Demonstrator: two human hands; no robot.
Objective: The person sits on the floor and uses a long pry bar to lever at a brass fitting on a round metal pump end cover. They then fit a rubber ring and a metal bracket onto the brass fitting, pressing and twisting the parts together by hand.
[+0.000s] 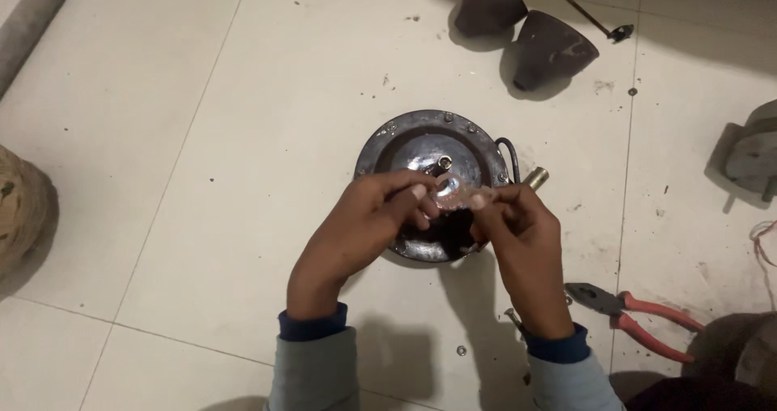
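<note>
A round dark metal motor housing (421, 140) lies flat on the tiled floor, with a shiny centre hub and small screws around its rim. Just above its near half, my left hand (360, 221) and my right hand (522, 233) meet, both pinching a small clear plastic packet (457, 194) between thumbs and fingertips. A black cable and a brass-coloured fitting (534, 176) stick out at the housing's right side. The near part of the housing is hidden behind my hands.
Two dark cone-shaped covers (550, 48) and a thin metal rod (595, 18) lie at the back. Red-handled pliers (635, 310) rest to the right of my right wrist. Small screws (460, 350) dot the floor. A grey part (753, 156) sits far right, a woven bundle (20, 204) far left.
</note>
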